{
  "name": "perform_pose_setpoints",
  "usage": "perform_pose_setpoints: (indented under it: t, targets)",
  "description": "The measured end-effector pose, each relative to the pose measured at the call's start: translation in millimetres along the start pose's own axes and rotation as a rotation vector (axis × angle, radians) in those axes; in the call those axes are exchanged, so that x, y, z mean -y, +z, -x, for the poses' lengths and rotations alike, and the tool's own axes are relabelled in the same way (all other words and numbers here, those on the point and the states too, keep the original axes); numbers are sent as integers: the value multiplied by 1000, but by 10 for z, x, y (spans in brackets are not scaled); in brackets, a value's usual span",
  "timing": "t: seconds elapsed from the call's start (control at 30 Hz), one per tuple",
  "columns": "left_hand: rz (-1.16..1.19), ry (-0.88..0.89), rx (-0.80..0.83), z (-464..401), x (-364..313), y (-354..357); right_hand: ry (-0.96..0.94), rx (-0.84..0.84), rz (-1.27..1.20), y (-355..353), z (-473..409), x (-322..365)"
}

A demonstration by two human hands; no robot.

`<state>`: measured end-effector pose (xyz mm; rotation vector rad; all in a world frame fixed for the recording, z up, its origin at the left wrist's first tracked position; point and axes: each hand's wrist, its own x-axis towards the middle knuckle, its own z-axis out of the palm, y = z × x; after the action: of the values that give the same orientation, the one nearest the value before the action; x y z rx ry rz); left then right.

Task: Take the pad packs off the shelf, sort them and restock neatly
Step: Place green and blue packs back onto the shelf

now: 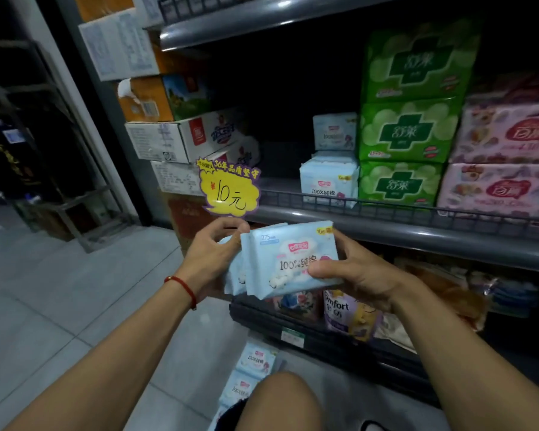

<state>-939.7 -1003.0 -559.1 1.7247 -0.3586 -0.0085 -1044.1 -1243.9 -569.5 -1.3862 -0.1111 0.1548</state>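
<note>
While both hands hold the light blue pad packs (288, 259) in front of the shelf rail (386, 227), the empty spot on the shelf lies up and ahead, left of the blue packs on the shelf (329, 181). The left hand (213, 255) curls round the left end of the bunch. The right hand (353, 269) grips the right end, thumb on the front. The packs' long side runs left to right, a bit tilted, and the printed front faces the person. Both hands look about as near to the gap. More blue packs lie on the floor (255, 373) by the knee.
</note>
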Motion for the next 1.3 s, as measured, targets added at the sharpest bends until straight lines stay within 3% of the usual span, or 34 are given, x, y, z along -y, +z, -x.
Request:
perform_pose_setpoints:
  t: [0.1,0.3,0.43,0.57,0.7,0.83,1.0,1.2,1.3]
  targets:
    - [82,-12,15,-184,-122,179,-40,-35,-37,-8,-9,-10]
    - [297,-89,-7,-465,-438,508,-226,-275,-31,-209,-105,62]
    - [377,51,135,-409,-673,681,-369,-377,56,-300,-124,254]
    - [244,258,389,-543,-683,780,-499,-455,242,-347,-256,507]
    - [186,341,452,-997,-753,776,-552,-515,450,-443,-447,779]
    - [125,223,549,-1537,-745,801,-502,-634,667,-586,-751,906]
    - [182,180,596,-1843,-612,943,-312,-948,1150,-538,-1003,848]
    - [292,136,463,-1949,-600,1117,-330,-1027,869,-415,-1008,692]
    - [292,114,423,-1987,-601,1208,-346,-1053,911,-468,-1015,671]
